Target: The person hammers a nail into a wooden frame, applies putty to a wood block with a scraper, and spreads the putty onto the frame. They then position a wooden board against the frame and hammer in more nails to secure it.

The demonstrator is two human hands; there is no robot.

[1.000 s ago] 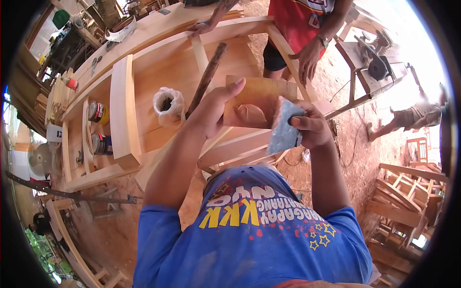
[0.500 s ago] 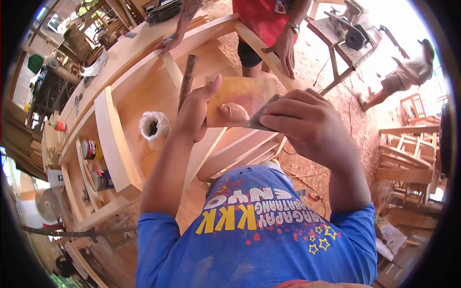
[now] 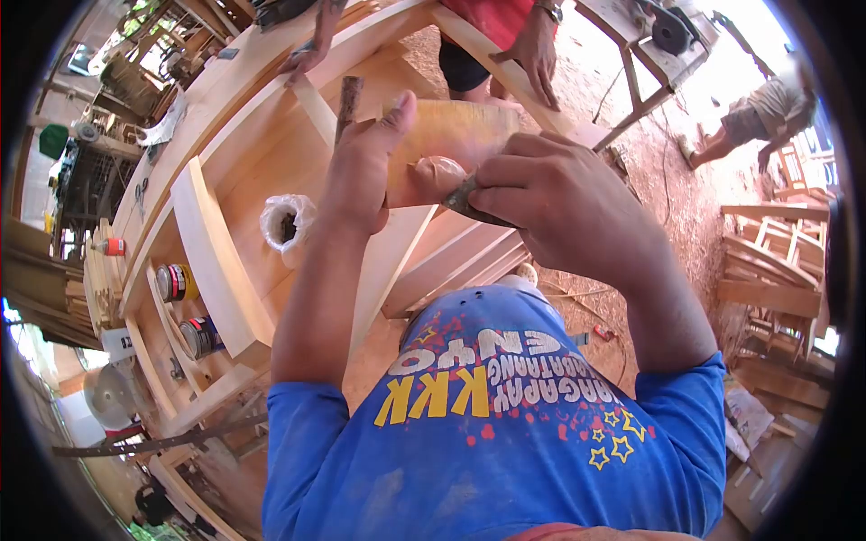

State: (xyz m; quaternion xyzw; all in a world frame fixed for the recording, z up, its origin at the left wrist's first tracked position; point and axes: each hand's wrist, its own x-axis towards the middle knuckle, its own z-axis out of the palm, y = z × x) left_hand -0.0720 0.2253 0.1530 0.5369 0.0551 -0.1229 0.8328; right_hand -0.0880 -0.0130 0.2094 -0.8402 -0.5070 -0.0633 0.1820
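Observation:
My left hand [image 3: 365, 167] grips the left edge of a flat wooden board [image 3: 465, 131], thumb on its face. A mound of pinkish-brown paste [image 3: 437, 174] sits on the board's lower part. In my right hand [image 3: 550, 194] is a dark flat scraper [image 3: 471, 204], its tip at the edge of the paste. A rough brown stick [image 3: 349, 104] stands just behind my left hand; its lower end is hidden. To the left, a container lined with clear plastic [image 3: 288, 223] rests on the wooden piece.
A large wooden frame [image 3: 216, 257] spreads below and left, with cans [image 3: 176, 282] beside it. Across it, a person in a red shirt [image 3: 501, 22] rests both hands on the wood. Another person [image 3: 771, 108] bends at the right, near stacked wooden parts [image 3: 776, 261].
The board and both my hands sit slightly higher in view. The scraper has moved left against the paste. The person at the right has bent down with an arm lowered.

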